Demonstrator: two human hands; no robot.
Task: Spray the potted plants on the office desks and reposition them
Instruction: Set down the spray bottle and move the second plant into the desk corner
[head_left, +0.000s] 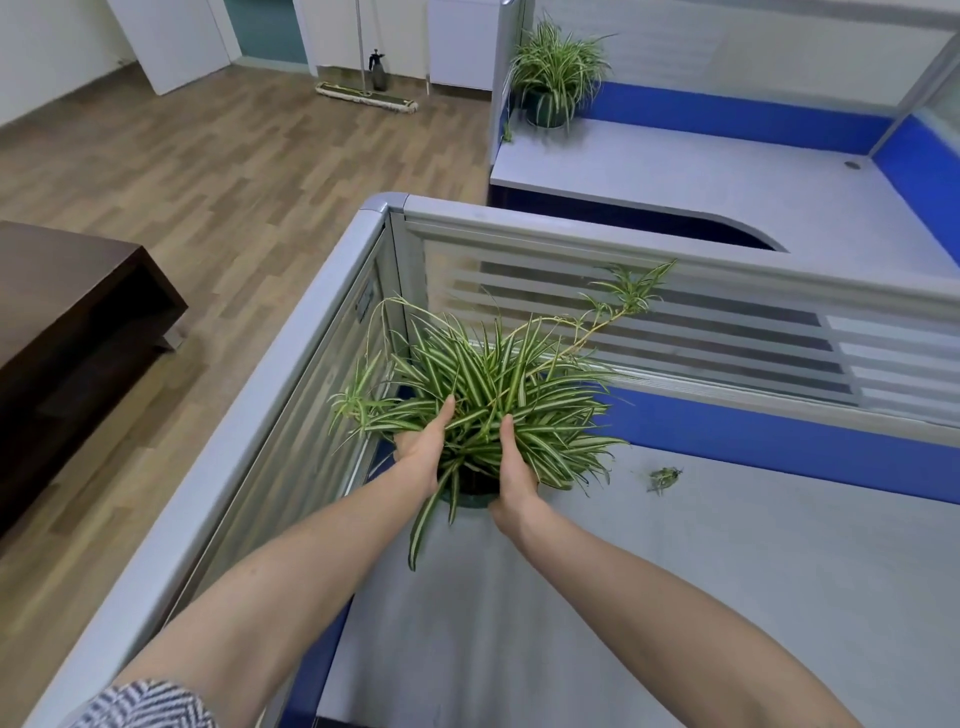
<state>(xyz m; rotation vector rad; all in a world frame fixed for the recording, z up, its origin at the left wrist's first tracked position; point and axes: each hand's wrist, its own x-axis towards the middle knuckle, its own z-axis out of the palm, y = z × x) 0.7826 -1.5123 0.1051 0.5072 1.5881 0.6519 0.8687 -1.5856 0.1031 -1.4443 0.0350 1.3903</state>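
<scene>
A spider plant (498, 384) with striped green and white leaves grows in a dark pot (470, 491) at the back left corner of the near grey desk (675, 597). My left hand (423, 447) presses against the pot's left side and my right hand (514, 473) against its right side, fingers reaching under the leaves. Most of the pot is hidden by foliage. One long runner stretches up to the right along the partition. A second spider plant (558, 73) in a green pot stands at the back left corner of the far desk (701, 176).
Grey and blue cubicle partitions (623, 244) close in the near desk on the left and back. A small plantlet (664, 478) lies on the desk to the right of the pot. On the wooden floor beyond are a dark spray bottle (377, 70), a flat mop (366, 96) and a dark brown table (67, 312).
</scene>
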